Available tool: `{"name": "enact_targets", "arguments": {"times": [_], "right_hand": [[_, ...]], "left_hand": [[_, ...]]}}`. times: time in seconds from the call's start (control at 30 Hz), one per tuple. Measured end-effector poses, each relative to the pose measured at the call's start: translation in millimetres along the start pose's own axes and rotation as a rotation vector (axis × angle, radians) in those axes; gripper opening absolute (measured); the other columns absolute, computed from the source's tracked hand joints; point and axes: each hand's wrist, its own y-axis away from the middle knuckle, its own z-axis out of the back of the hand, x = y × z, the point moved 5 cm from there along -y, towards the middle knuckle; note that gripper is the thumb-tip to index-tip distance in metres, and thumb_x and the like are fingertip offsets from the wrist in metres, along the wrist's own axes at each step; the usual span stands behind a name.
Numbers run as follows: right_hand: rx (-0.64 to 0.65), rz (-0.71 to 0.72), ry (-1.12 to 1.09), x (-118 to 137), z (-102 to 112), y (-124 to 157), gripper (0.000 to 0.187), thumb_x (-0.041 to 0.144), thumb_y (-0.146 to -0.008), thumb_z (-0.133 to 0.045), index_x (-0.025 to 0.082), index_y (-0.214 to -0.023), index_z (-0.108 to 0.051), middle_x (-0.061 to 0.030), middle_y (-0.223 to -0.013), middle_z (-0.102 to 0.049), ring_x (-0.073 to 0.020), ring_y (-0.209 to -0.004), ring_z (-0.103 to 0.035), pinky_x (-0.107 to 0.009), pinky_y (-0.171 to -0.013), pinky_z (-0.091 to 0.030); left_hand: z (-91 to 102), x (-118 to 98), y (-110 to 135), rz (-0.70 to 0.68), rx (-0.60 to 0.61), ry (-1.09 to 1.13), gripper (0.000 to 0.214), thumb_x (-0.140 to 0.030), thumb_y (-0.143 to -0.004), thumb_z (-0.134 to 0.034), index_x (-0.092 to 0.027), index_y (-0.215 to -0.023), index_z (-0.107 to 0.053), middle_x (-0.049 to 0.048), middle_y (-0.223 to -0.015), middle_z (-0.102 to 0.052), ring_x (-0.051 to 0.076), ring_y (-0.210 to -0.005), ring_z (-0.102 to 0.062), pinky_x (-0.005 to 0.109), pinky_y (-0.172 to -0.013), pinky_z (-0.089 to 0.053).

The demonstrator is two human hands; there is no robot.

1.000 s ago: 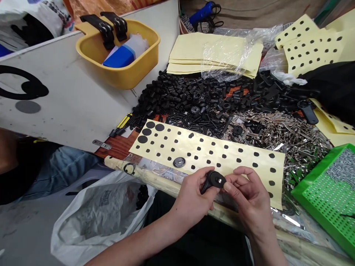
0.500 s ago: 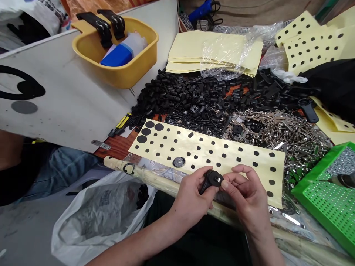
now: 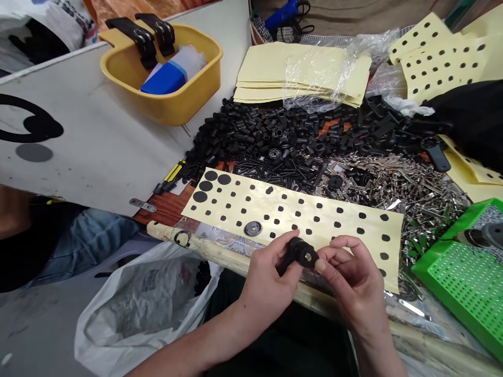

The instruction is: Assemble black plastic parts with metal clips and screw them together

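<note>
My left hand (image 3: 271,277) is closed around a black plastic part (image 3: 297,250) with a round end turned to the right. A small shiny spot shows in the middle of that round end. My right hand (image 3: 349,277) pinches the right edge of the round end between thumb and forefinger, its other fingers curled. Whether this edge belongs to a separate disc, I cannot tell. Behind the hands lies a pale yellow sheet (image 3: 326,225) with rows of small black dots and several larger black circles at its left end. A grey round plastic disc (image 3: 252,228) rests on the sheet.
Heaps of black plastic parts (image 3: 251,125) and small metal clips (image 3: 416,193) cover the table behind the sheet. A green basket (image 3: 451,277) stands at right, holding small metal pieces and a tool. A yellow bin (image 3: 173,110) hangs on the left panel; a white bag (image 3: 145,309) sits below.
The black part has turned in my left hand, so its round end faces more to the right. My right fingertips have moved slightly right and down with its edge.
</note>
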Motion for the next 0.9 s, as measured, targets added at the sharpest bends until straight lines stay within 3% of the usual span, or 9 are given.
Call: {"name": "enact_targets", "arguments": {"times": [0.17,0.33,0.47,0.67,0.73,0.83,0.9], "right_hand": [[0.011,0.029,0.086,10,-3,8,0.023,0.025,-0.082,-0.067,0.023,-0.097,-0.049,0.0014,-0.071,-0.062,-0.0099,-0.058,-0.052,-0.021,-0.052,-0.04],[-0.048,0.249,0.324,17,2,11,0.02,0.019,-0.082,-0.065,0.022,-0.097,-0.053,-0.0013,-0.076,-0.061,-0.0139,-0.068,-0.061,-0.024,-0.061,-0.051],[-0.068,0.352,0.408,18,0,12,0.024,0.014,-0.082,-0.062,0.023,-0.102,-0.052,-0.0012,-0.078,-0.061,-0.0138,-0.071,-0.062,-0.024,-0.063,-0.053],[0.029,0.556,0.589,24,-17,29,0.026,0.005,-0.079,-0.058,0.023,-0.098,-0.055,-0.0012,-0.079,-0.062,-0.0149,-0.071,-0.062,-0.026,-0.064,-0.052],[-0.04,0.506,0.564,23,-11,27,0.025,0.009,-0.08,-0.06,0.023,-0.1,-0.055,-0.001,-0.078,-0.063,-0.015,-0.07,-0.063,-0.027,-0.063,-0.052],[-0.144,0.244,0.483,11,4,14,0.025,0.024,-0.083,-0.063,0.022,-0.106,-0.055,-0.0001,-0.074,-0.062,-0.0142,-0.064,-0.062,-0.024,-0.057,-0.051],[-0.136,0.144,0.505,5,8,6,0.026,0.033,-0.083,-0.063,0.021,-0.105,-0.059,0.0006,-0.071,-0.061,-0.0134,-0.061,-0.06,-0.024,-0.055,-0.05]], "left_hand": [[6.4,-9,2,-0.327,-0.19,-0.412,0.047,-0.008,-0.078,-0.048,-0.014,-0.123,-0.058,0.0059,-0.091,-0.075,0.016,-0.07,-0.069,0.025,-0.064,-0.054],[6.0,-23,7,-0.566,-0.228,-0.614,0.045,-0.005,-0.081,-0.044,-0.01,-0.123,-0.055,0.0064,-0.088,-0.075,0.015,-0.065,-0.069,0.023,-0.059,-0.053],[5.6,-27,8,-0.63,-0.223,-0.651,0.043,-0.004,-0.082,-0.043,-0.01,-0.124,-0.053,0.0052,-0.084,-0.074,0.014,-0.063,-0.068,0.022,-0.054,-0.05],[1.8,-26,10,-0.625,-0.181,-0.707,0.046,-0.004,-0.082,-0.038,-0.008,-0.126,-0.051,0.0014,-0.066,-0.067,0.014,-0.053,-0.062,0.024,-0.047,-0.046],[2.9,-23,8,-0.582,-0.176,-0.683,0.048,-0.004,-0.081,-0.039,-0.008,-0.127,-0.051,0.0034,-0.073,-0.07,0.015,-0.057,-0.064,0.024,-0.051,-0.049],[4.3,-21,7,-0.558,-0.175,-0.636,0.047,-0.004,-0.081,-0.043,-0.01,-0.127,-0.052,0.0064,-0.087,-0.074,0.015,-0.066,-0.068,0.025,-0.058,-0.052],[2.9,-20,6,-0.567,-0.151,-0.635,0.048,-0.004,-0.081,-0.043,-0.011,-0.127,-0.052,0.0058,-0.088,-0.074,0.016,-0.067,-0.068,0.026,-0.059,-0.052]]}}
